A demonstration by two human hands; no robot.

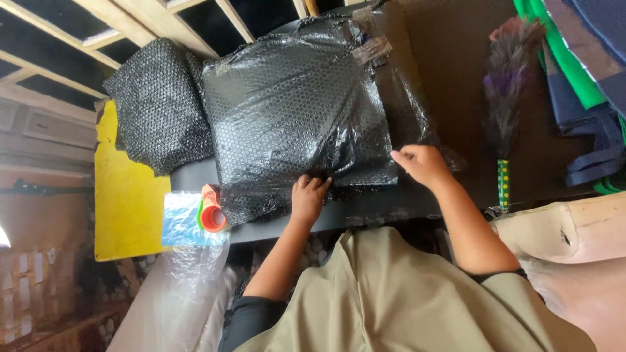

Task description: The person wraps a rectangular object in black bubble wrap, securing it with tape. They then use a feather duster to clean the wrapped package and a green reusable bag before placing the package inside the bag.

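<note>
The left hand [308,195] presses flat, fingers curled onto the near edge of the black bubble-wrapped parcel [297,111], gripping nothing beyond the wrap itself. The right hand [420,163] sits beside it at the parcel's near right corner, fingers closed in a pinch on the loose wrap there. The parcel lies directly beyond both hands, its bulk stretching away from them. Left of the left hand rests an orange tape roll [212,215]; a second bubble-wrapped bundle [156,98] lies further off.
</note>
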